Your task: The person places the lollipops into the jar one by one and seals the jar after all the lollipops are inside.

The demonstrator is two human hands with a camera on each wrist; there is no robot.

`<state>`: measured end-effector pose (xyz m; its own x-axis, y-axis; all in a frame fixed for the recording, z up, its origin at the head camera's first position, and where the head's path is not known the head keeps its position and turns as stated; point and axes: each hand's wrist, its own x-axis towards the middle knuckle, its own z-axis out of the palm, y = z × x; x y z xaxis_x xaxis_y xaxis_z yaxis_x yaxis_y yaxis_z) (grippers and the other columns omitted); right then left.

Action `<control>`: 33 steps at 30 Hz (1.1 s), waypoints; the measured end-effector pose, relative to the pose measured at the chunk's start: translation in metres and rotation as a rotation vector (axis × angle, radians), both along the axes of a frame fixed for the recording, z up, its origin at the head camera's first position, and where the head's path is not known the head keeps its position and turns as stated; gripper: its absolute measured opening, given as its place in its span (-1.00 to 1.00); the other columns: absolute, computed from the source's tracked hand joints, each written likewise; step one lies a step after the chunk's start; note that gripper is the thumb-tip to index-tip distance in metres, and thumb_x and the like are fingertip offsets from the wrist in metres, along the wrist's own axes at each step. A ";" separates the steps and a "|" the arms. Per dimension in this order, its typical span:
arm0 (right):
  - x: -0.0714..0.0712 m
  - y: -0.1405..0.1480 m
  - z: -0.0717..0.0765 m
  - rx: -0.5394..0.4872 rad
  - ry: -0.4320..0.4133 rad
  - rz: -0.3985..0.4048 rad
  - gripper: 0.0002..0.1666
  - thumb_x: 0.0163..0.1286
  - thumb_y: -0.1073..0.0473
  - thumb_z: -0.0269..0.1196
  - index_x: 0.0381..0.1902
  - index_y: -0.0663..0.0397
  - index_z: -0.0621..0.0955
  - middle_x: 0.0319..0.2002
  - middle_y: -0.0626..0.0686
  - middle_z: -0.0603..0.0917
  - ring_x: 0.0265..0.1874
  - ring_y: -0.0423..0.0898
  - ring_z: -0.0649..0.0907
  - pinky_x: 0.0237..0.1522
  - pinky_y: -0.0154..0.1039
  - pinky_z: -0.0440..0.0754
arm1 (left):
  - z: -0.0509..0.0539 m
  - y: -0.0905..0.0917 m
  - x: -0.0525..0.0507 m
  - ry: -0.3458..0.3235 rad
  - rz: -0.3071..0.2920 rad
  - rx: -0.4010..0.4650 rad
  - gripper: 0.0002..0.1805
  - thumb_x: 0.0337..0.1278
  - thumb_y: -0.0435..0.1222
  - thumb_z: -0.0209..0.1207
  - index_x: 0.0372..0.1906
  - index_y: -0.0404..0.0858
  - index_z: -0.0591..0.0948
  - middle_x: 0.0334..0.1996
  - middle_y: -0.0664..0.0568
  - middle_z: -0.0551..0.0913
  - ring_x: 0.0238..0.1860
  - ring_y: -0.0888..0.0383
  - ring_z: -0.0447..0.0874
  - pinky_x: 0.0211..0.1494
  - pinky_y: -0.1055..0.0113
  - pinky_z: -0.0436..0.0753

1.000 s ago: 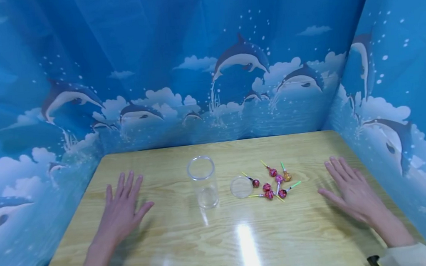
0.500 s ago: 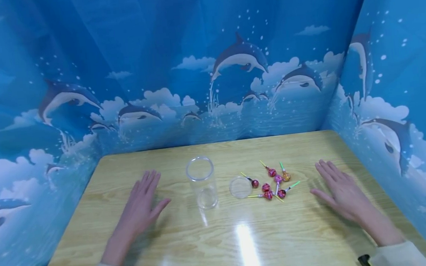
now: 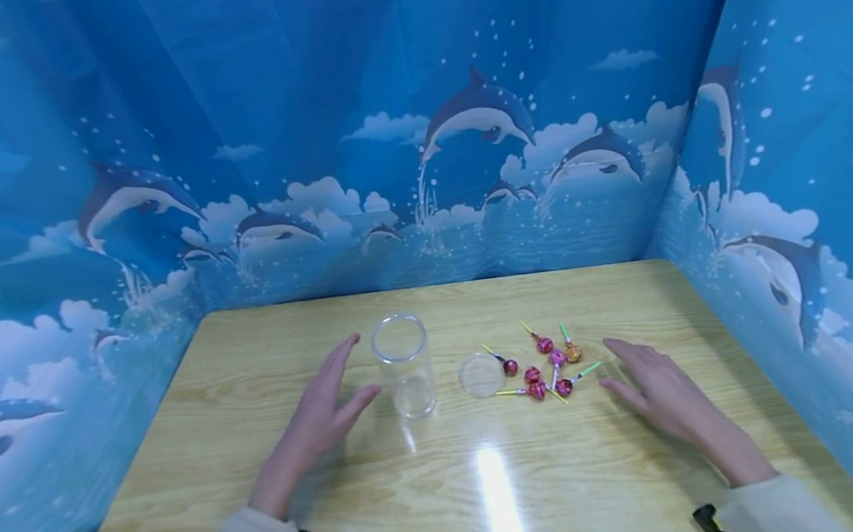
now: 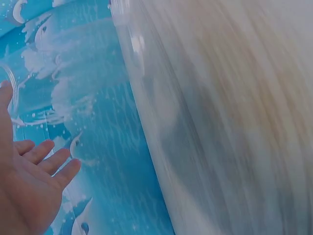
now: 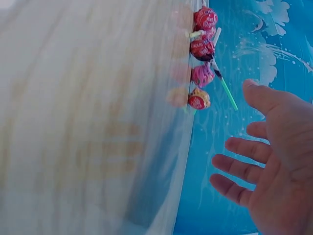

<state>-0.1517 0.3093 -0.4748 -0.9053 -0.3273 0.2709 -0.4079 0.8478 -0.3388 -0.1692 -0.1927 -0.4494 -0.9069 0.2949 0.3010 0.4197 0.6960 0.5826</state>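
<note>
A clear, open-topped plastic jar stands upright on the table. Just left of it is my left hand, thumb spread from the fingers and holding nothing; a small gap seems to separate it from the jar. Beside the jar on the right lies a round clear lid. Several wrapped lollipops in red, pink and orange lie in a loose cluster right of the lid. My right hand hovers right of them, its fingers relaxed and apart from the sticks. In the right wrist view, lollipops appear beyond the thumb.
The glossy wood-grain table reflects a bright light streak near its front. A blue curtain printed with dolphins surrounds the table at the back and sides.
My left hand has moved right, close to the jar, and turned onto its side. The right hand has come left toward the lollipops. Jar, lid and lollipops have stayed put.
</note>
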 end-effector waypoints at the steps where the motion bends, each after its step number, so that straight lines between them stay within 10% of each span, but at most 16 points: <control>1: 0.000 -0.001 0.000 -0.003 -0.004 0.005 -0.22 0.49 -0.01 0.30 0.45 0.39 0.37 0.35 0.46 0.45 0.29 0.47 0.45 0.30 0.50 0.32 | 0.000 0.003 0.000 0.002 -0.008 0.025 -0.10 0.41 -0.02 0.26 0.63 -0.28 0.12 0.58 -0.19 0.19 0.54 -0.21 0.19 0.52 -0.24 0.25; 13: -0.005 -0.016 -0.007 -0.022 -0.071 0.006 -0.24 0.49 0.07 0.32 0.46 0.37 0.36 0.37 0.47 0.42 0.31 0.46 0.46 0.33 0.41 0.38 | -0.006 0.031 -0.009 -0.119 -0.083 0.403 0.09 0.19 -0.26 0.45 0.64 -0.35 0.00 0.56 -0.32 0.18 0.47 -0.27 0.31 0.48 -0.08 0.39; 33: -0.010 -0.030 -0.013 -0.122 -0.032 0.070 -0.55 0.31 0.43 0.39 0.14 0.45 0.60 -0.05 0.27 0.72 -0.25 0.03 0.74 -0.16 0.01 0.77 | -0.004 0.056 -0.018 -0.136 -0.063 0.496 0.11 0.10 -0.33 0.49 0.65 -0.23 0.06 0.49 -0.21 0.38 0.45 -0.29 0.34 0.54 -0.15 0.25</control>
<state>-0.1617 0.2793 -0.4879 -0.8902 -0.3565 0.2837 -0.4520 0.7693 -0.4515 -0.1871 -0.1366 -0.4539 -0.9327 0.2015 0.2992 0.3493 0.2981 0.8883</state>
